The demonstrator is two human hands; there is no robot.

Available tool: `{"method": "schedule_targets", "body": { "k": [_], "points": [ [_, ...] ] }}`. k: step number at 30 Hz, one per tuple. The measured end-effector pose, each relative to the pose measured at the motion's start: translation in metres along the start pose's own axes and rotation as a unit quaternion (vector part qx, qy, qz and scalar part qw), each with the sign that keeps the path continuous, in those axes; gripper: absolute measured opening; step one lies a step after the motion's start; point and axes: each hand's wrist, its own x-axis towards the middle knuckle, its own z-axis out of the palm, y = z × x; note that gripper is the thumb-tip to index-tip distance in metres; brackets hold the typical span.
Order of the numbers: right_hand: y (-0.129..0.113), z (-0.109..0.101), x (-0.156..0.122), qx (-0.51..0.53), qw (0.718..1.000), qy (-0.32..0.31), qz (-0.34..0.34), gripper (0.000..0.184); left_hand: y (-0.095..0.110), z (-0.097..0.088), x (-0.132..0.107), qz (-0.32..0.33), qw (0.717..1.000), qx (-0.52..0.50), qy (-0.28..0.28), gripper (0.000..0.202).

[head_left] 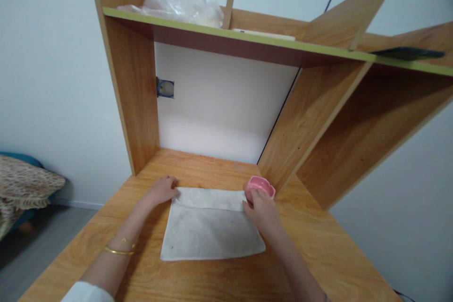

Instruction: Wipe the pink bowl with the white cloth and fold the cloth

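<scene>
A pale grey-white cloth (pixel 212 233) lies on the wooden desk, its far strip folded over toward me. At the cloth's far left corner, my left hand (pixel 163 190) has its fingertips closed on the edge. My right hand (pixel 262 208) pinches the folded strip at the far right corner, thumb on the near side. Just behind the right fingers sits a pink dish (pixel 261 184) with an angular rim, partly covered by that hand. The fingertips of both hands are partly hidden.
Wooden side panels (pixel 132 94) rise from the desk (pixel 198 283) and carry a green-edged shelf (pixel 198 27). A clear plastic bag (pixel 184 7) and a dark flat object (pixel 406 53) rest up there. A wall socket box (pixel 165 88) shows behind; a fringed blanket (pixel 24 184) hangs at left.
</scene>
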Motion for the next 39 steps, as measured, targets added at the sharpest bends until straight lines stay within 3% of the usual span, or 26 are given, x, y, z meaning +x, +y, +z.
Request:
{"method": "schedule_targets", "body": {
  "k": [4,7,10,13,16,20,29,36,39],
  "points": [
    [0.01,0.001,-0.029,0.044,0.996,-0.081,-0.009,0.012,-0.001,-0.001,-0.026,-0.002,0.995,0.089,0.035,0.023],
    [0.021,0.002,-0.052,0.059,0.988,-0.136,0.033,0.013,0.003,0.003,-0.052,0.034,0.991,0.128,-0.031,0.014],
    [0.029,0.005,-0.071,0.099,0.978,-0.17,0.064,0.015,0.008,0.013,-0.073,0.032,0.99,0.119,-0.063,0.011],
    [0.032,0.008,-0.084,0.154,0.972,-0.147,0.095,0.019,0.012,0.026,-0.086,-0.009,0.991,0.111,-0.077,0.016],
    [0.033,0.011,-0.091,0.219,0.959,-0.106,0.143,0.022,0.012,0.034,-0.092,-0.054,0.99,0.124,-0.048,0.017],
    [0.037,0.016,-0.095,0.307,0.927,-0.097,0.192,0.02,0.011,0.04,-0.103,-0.116,0.977,0.18,-0.009,0.022],
    [0.025,0.015,-0.098,0.367,0.913,-0.041,0.171,0.022,0.005,0.058,-0.114,-0.094,0.984,0.151,-0.005,0.023],
    [0.027,0.011,-0.105,0.399,0.884,-0.076,0.231,0.026,0.0,0.043,-0.122,-0.113,0.989,0.094,0.022,0.025],
    [0.03,0.011,-0.11,0.345,0.902,-0.099,0.239,0.027,-0.001,0.038,-0.127,-0.128,0.989,0.074,0.017,0.025]
  ]
}}
